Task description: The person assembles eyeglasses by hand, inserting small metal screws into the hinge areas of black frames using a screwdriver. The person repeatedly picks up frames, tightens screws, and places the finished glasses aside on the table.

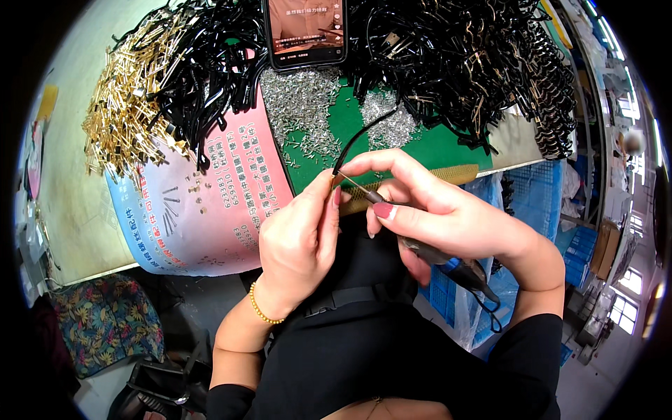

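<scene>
My left hand (294, 238) pinches a thin black curved piece, which looks like an eyeglass temple (357, 140), between thumb and fingertips. The temple's free end rises away from me over the green mat (343, 115). In my right hand (448, 210) is a dark electric screwdriver (455, 268) with a blue band and a cord. Its thin bit points left and meets the temple's lower end at my left fingertips. Whether a screw sits there is hidden by the fingers. Beyond the hands lie two heaps of small silver screws (301, 105) on the green mat.
Black temples (448, 66) are heaped at the back right, more at the back left beside gold metal parts (133, 98). A phone (308, 31) stands at the back. A printed pink-and-blue mat (245, 168) lies left. Blue crates (441, 297) stand right, below the table edge.
</scene>
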Demonstrator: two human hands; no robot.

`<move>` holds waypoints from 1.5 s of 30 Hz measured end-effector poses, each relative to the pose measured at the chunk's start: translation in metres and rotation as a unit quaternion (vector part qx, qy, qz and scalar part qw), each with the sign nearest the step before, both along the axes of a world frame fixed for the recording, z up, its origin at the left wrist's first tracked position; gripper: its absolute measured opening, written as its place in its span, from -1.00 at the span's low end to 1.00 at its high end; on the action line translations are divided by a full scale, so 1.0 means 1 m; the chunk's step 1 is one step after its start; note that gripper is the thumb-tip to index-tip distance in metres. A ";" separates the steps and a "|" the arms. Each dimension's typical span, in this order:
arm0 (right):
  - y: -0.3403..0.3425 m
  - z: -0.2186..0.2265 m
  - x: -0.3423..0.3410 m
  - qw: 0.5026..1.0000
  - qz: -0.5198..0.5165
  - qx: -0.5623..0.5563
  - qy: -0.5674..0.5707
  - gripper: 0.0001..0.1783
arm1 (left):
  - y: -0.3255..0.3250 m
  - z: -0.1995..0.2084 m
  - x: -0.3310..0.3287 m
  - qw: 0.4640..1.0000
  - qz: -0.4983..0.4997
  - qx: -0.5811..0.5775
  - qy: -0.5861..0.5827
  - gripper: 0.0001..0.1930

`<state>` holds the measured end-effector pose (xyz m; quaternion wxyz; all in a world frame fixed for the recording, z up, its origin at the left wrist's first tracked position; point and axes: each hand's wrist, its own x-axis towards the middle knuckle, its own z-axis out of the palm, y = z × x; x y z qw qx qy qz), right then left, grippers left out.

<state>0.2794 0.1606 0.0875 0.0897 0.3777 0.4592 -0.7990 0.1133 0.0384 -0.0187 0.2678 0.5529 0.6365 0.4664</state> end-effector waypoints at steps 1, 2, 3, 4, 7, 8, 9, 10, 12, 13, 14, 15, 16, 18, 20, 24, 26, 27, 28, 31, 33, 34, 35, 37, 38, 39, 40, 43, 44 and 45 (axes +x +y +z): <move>0.002 0.001 0.000 0.999 -0.008 -0.033 0.000 -0.45 | -0.001 -0.002 0.000 0.999 0.001 0.023 0.043 -0.65; 0.003 0.001 0.002 0.997 -0.032 -0.068 0.005 -0.45 | 0.000 -0.004 -0.001 0.995 0.000 0.049 0.085 -0.64; 0.003 -0.001 0.005 0.993 -0.055 -0.103 0.010 -0.44 | 0.000 -0.005 -0.001 0.989 0.000 0.074 0.127 -0.62; 0.003 -0.003 0.007 0.987 -0.077 -0.138 0.015 -0.44 | 0.002 -0.007 -0.002 0.983 -0.004 0.103 0.154 -0.60; 0.000 -0.009 0.011 0.990 -0.071 -0.118 0.013 -0.45 | 0.002 -0.014 -0.002 0.973 -0.005 0.149 0.174 -0.61; 0.001 -0.006 0.010 0.992 -0.059 -0.114 0.015 -0.47 | 0.002 -0.011 -0.003 0.973 -0.007 0.143 0.182 -0.62; -0.001 -0.002 0.005 1.000 -0.014 -0.013 -0.017 -0.47 | 0.002 -0.009 -0.003 0.974 0.000 0.141 0.178 -0.62; -0.007 0.002 0.000 0.994 0.031 0.090 -0.046 -0.48 | 0.001 -0.007 -0.002 0.975 0.007 0.140 0.174 -0.63; -0.019 -0.007 -0.003 0.920 0.121 0.373 -0.017 -0.48 | 0.000 0.005 -0.007 0.977 0.013 0.127 0.172 -0.67; -0.018 0.003 -0.007 0.920 0.139 0.365 -0.021 -0.48 | -0.006 0.009 -0.014 0.979 0.024 0.115 0.167 -0.64; -0.013 0.019 -0.018 0.913 0.162 0.373 -0.031 -0.51 | -0.014 0.020 -0.025 0.994 0.058 0.052 0.078 -0.60; -0.009 0.018 -0.026 0.892 0.174 0.417 -0.027 -0.53 | -0.021 0.024 -0.035 0.996 0.088 -0.007 -0.015 -0.56; -0.005 0.016 -0.036 0.868 0.187 0.460 -0.023 -0.56 | -0.027 0.020 -0.050 0.995 0.095 -0.001 -0.031 -0.56; 0.010 -0.013 -0.063 0.757 0.183 0.627 0.028 -0.62 | -0.029 0.012 -0.060 0.971 0.150 0.018 -0.183 -0.69; 0.021 -0.021 -0.109 0.657 0.210 0.724 -0.002 -0.75 | -0.031 0.018 -0.071 0.953 0.141 0.034 -0.268 -0.75; 0.032 -0.045 -0.164 0.539 0.231 0.810 -0.008 -0.74 | -0.035 0.020 -0.098 0.931 0.256 0.136 -0.220 -0.76; 0.033 -0.051 -0.167 0.504 0.252 0.825 0.032 -0.78 | -0.037 0.012 -0.125 0.929 0.279 0.145 -0.193 -0.79; 0.033 -0.053 -0.169 0.487 0.263 0.831 0.056 -0.80 | -0.038 0.006 -0.136 0.927 0.299 0.147 -0.170 -0.77; 0.031 -0.053 -0.172 0.487 0.257 0.832 0.062 -0.78 | -0.038 0.005 -0.144 0.926 0.337 0.106 -0.135 -0.71; 0.031 -0.042 -0.173 0.475 0.227 0.847 0.076 -0.77 | -0.025 0.018 -0.167 0.928 0.373 -0.012 -0.004 -0.81; 0.030 -0.022 -0.167 0.544 0.228 0.804 0.071 -0.75 | -0.018 0.016 -0.175 0.935 0.344 -0.005 0.091 -0.87; 0.029 -0.015 -0.159 0.577 0.207 0.785 0.086 -0.76 | -0.015 0.019 -0.175 0.941 0.299 -0.006 0.158 -0.87; 0.027 -0.011 -0.148 0.610 0.186 0.764 0.103 -0.77 | -0.013 0.022 -0.174 0.941 0.254 -0.008 0.224 -0.87; 0.022 0.006 -0.118 0.711 0.173 0.672 0.114 -0.81 | -0.010 0.028 -0.171 0.925 0.225 -0.035 0.304 -0.79; 0.020 0.012 -0.104 0.751 0.168 0.630 0.107 -0.86 | -0.009 0.029 -0.174 0.919 0.205 -0.039 0.335 -0.78; 0.018 0.014 -0.088 0.801 0.151 0.573 0.082 -0.87 | -0.006 0.028 -0.176 0.912 0.182 -0.041 0.364 -0.77; 0.019 0.010 -0.073 0.814 0.141 0.557 0.087 -0.87 | -0.001 0.024 -0.180 0.906 0.165 -0.027 0.388 -0.74; 0.015 0.008 -0.032 0.840 0.078 0.533 0.059 -0.87 | 0.011 0.027 -0.182 0.907 0.161 0.072 0.382 -0.82; 0.013 0.010 -0.020 0.843 0.057 0.534 0.037 -0.85 | 0.011 0.031 -0.182 0.913 0.170 0.068 0.365 -0.81; 0.013 0.012 -0.010 0.846 0.040 0.531 0.019 -0.84 | 0.010 0.030 -0.185 0.919 0.168 0.088 0.345 -0.84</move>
